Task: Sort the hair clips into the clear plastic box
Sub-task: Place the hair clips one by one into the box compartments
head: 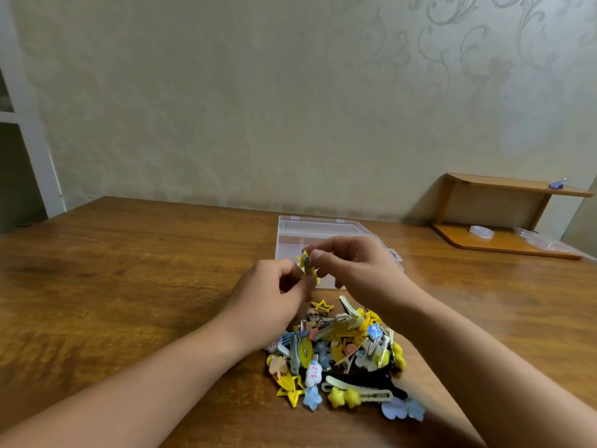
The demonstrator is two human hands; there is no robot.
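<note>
Nearest, a clip pile (342, 357) lies on the bench (129, 270). Above it, left hand (274, 289) and right hand (355, 263) both pinch one yellow clip (307, 266). Behind them, the box (323, 231) sits open.

No text, label, brand, number or sign can be read anywhere in the view
</note>
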